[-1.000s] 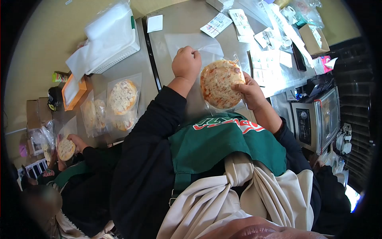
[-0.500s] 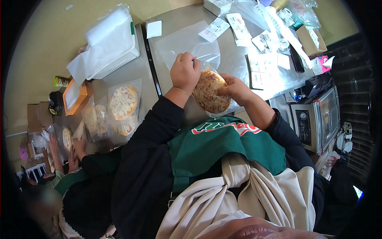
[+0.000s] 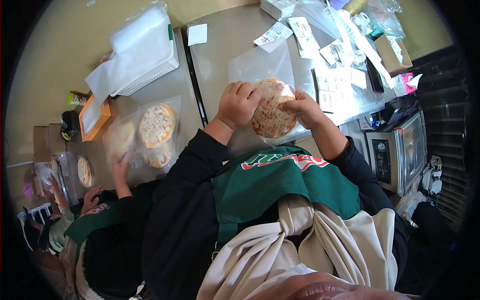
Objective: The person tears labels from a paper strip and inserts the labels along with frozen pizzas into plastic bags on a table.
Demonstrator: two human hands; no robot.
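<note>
Your right hand clamps the bagged pizza by its edge, thumb on top, likely steadying it over the worktop. Your left hand curls at the opposite edge; its grip can't be told.

1. Round flat pizza: creamy white, mottled reddish-brown; its thin plastic bag: clear.
2. Fabric apron: dark green, with red-and-white lettering.
3. Knotted cloth scarf: plain cream.
4. Long fabric sleeves: black.
5. Perforated plastic basket: white.
6. Open rectangular box: orange.
7. Rectangular paper labels: white, printed green and red.
8. Metal desk: silver-grey.
</note>
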